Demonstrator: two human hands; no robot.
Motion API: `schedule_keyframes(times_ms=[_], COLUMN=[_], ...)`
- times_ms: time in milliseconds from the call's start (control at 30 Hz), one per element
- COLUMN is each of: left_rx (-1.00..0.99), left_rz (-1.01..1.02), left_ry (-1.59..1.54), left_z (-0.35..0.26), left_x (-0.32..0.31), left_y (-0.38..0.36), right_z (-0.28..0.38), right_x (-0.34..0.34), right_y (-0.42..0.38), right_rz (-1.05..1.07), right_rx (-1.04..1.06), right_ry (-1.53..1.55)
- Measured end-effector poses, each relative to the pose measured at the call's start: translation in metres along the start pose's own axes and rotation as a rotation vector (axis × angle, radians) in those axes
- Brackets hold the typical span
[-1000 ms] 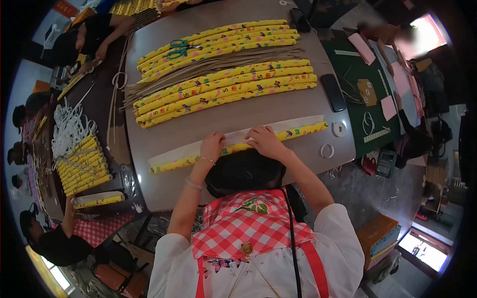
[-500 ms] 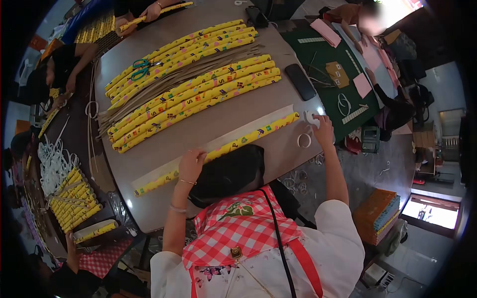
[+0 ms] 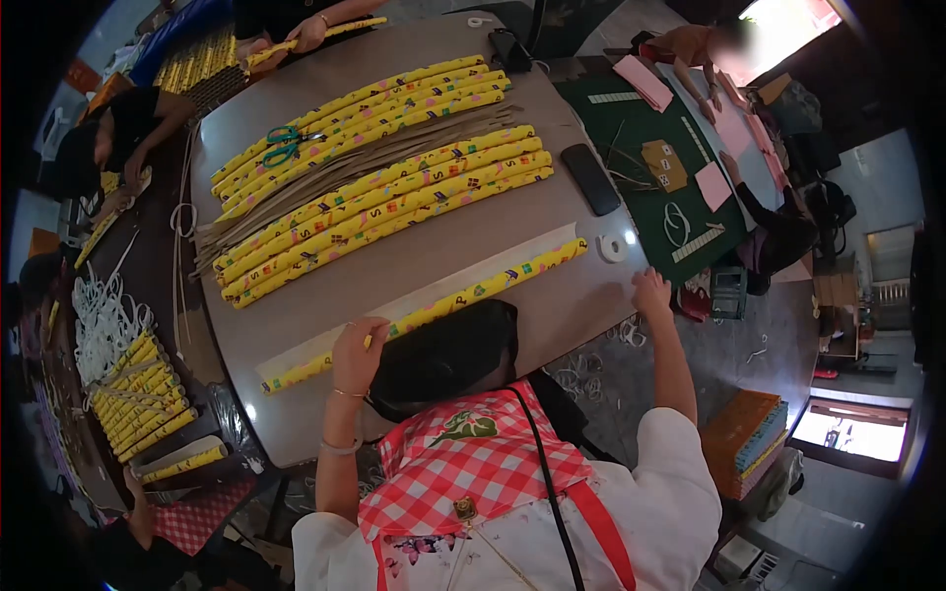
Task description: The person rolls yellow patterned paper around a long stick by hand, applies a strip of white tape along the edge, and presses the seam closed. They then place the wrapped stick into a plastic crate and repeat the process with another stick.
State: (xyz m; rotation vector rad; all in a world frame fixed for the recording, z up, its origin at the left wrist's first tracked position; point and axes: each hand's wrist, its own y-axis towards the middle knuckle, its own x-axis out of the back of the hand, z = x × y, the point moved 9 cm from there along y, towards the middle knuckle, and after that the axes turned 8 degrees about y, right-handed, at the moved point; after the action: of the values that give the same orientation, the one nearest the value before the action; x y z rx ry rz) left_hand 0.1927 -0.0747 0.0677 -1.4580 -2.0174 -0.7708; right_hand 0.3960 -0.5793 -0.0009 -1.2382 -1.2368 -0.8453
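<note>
A sheet of yellow printed paper, rolled into a long tube with a pale flap along its far side, lies across the near part of the table. My left hand is closed on the tube left of its middle, fingers curled over it. At the tube's right end a white tape roll lies flat, apart from both hands. My right hand is at the table's right edge, just below the tape roll. Its fingers are bent together; what they hold, if anything, is too small to make out.
Several finished yellow tubes lie at the back with brown paper strips and green scissors. A black phone rests at the right. A black bag-like object sits at the near edge. Co-workers sit around.
My right hand has left the tape roll and moved down and right to the table edge. A white ring beside the roll is gone from there. My left hand has slid left along the tube.
</note>
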Motion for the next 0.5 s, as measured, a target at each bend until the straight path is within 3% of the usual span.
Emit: schedule_keyframes(times_ms=[100,233,433,500], left_rx=[-0.020,-0.025,-0.010,-0.005], left_rz=[0.027,0.055,0.018,0.010], left_ry=[0.004,-0.035,-0.035,-0.017], left_z=[-0.012,-0.026,-0.028,-0.038], left_x=[-0.004,-0.004,0.001,0.003], left_y=[0.004,0.003,-0.004,-0.003], right_z=[0.025,0.030,0.041,0.072], right_x=[0.024,-0.002,0.020,0.059], right_y=[0.028,0.045,0.046,0.028], right_rz=[-0.289,-0.294,-0.437,-0.574], right_rx=[0.084,-0.006,0.143,0.353], right_ry=[0.289,0.361,0.281,0.699])
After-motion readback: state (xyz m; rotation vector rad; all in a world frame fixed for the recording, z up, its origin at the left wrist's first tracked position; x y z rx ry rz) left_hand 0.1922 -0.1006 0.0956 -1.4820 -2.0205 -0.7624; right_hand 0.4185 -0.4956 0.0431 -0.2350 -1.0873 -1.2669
